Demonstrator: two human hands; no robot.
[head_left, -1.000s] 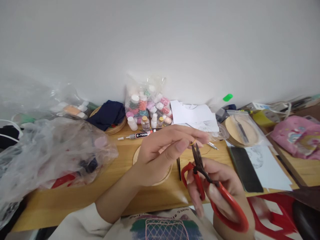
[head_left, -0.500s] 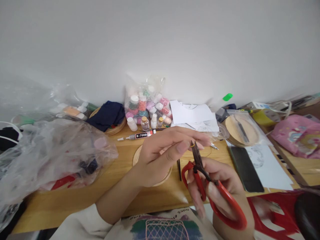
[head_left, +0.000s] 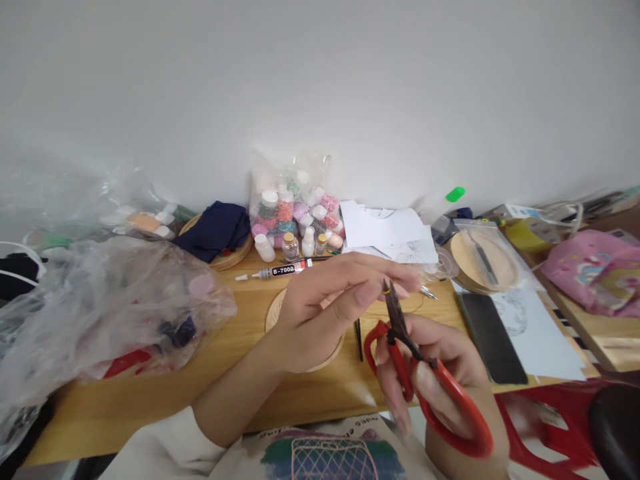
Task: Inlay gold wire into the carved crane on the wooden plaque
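Note:
My right hand [head_left: 440, 373] holds red-handled scissors [head_left: 463, 417], their dark blades slightly parted and pointing up toward my left hand [head_left: 325, 307]. Between thumb and fingers, my left hand pinches something small and gold-coloured [head_left: 386, 291], which sits at the blade tips; a thin wire or thread seems to trail to the right of it. Beneath my left hand lies a round wooden disc [head_left: 274, 313], mostly covered. A thin dark tool [head_left: 359, 340] rests on the table just left of the scissors.
Behind my hands are a B-7000 glue tube [head_left: 285, 269], small bottles [head_left: 290, 247] and a bag of coloured jars [head_left: 300, 207]. Plastic bags [head_left: 125, 300] fill the left. On the right lie a black phone [head_left: 493, 339], papers [head_left: 540, 340] and bagged wooden discs [head_left: 483, 260].

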